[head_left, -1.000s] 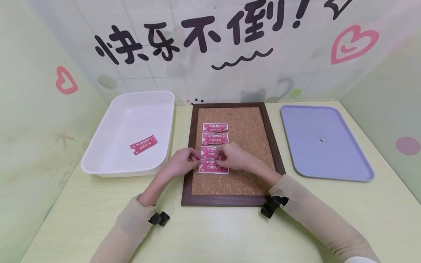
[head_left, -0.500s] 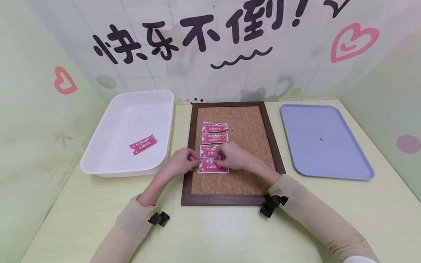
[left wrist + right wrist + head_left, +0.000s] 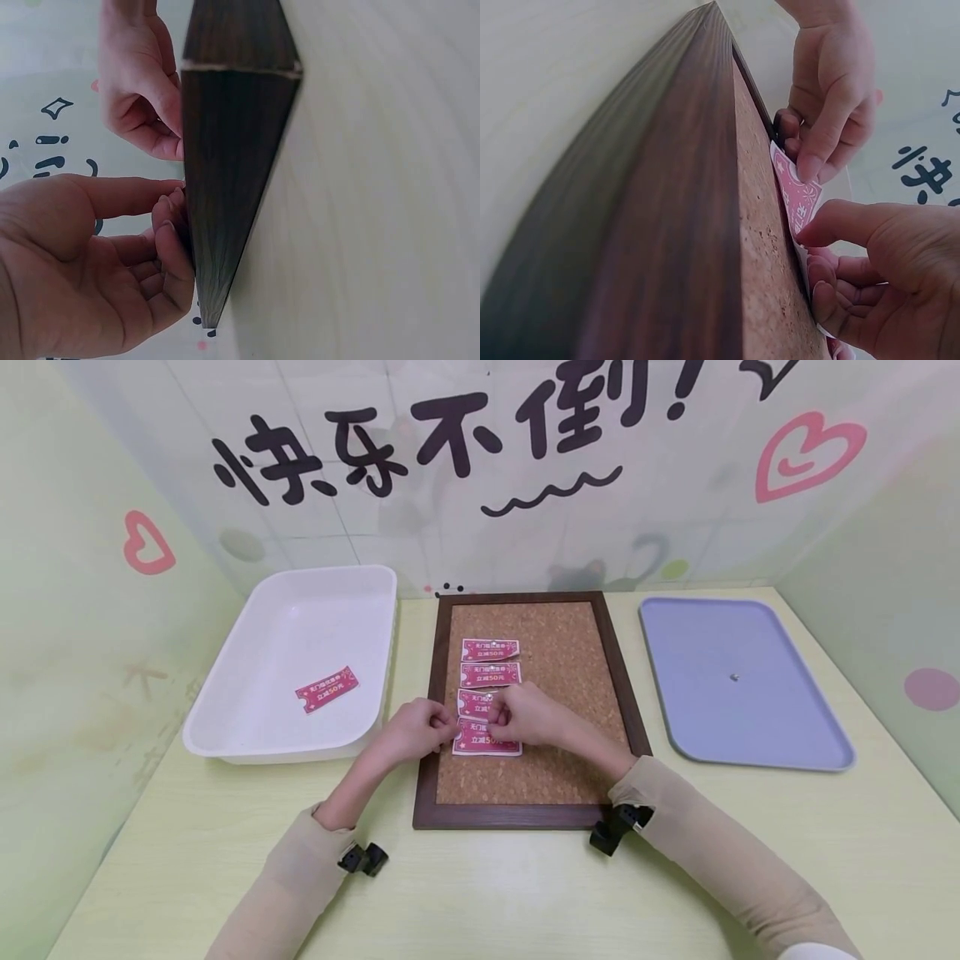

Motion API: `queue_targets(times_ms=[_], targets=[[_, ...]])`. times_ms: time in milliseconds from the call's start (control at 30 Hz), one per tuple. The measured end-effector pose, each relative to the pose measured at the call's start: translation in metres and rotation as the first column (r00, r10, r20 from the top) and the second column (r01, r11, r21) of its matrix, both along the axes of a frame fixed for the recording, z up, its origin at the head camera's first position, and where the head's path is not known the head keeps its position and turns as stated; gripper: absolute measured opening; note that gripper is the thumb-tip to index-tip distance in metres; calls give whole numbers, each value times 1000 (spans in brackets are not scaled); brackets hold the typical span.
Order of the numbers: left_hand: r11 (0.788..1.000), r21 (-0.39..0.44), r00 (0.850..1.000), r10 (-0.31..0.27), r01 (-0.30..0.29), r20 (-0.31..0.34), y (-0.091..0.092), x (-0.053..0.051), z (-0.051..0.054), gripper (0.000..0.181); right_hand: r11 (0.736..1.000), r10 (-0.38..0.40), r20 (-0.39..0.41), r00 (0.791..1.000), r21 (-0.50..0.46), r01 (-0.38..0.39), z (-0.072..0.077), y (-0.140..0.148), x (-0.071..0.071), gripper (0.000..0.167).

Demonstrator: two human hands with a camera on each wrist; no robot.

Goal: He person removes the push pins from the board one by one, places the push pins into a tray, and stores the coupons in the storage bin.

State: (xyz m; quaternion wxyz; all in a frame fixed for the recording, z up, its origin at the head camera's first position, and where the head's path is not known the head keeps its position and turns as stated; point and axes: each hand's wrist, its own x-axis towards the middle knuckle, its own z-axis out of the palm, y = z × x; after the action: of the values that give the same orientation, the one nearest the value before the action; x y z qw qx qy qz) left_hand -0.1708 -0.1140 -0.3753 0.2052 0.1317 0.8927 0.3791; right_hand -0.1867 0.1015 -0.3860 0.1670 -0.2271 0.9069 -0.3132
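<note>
In the head view a pink-and-white paper coupon, the lowest in a column on the cork board, lies under both hands. My left hand pinches its left edge by the board's frame. My right hand has thumb and forefinger together at its upper middle, gripping it there; its fingers hide part of the print. Seen from the right wrist, the coupon stands slightly off the cork between the hands. Any pin at the right fingertips is hidden. Three coupons above carry small silver pins.
A white tub at left holds a single coupon. At right, a lavender tray bears one small silver pin. The board's dark wooden frame stands up above the table. Painted walls close off the back and sides.
The lowest coupon's top edge now sits slightly higher, nearer the coupon above. Both hands have stayed in nearly the same place, with only small finger shifts.
</note>
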Motion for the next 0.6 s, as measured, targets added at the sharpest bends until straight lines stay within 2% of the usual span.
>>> queue_targets(times_ms=[267,600], targets=[[1000,6,1000,0,0,1,0,0,0,18,1000,-24,-22,999,2,24,-1,-1,1,10],[1000,-3,1000,3,-3,3,0,0,1,17,999,1,-75,997,-42,-4,-3,3,3,9]])
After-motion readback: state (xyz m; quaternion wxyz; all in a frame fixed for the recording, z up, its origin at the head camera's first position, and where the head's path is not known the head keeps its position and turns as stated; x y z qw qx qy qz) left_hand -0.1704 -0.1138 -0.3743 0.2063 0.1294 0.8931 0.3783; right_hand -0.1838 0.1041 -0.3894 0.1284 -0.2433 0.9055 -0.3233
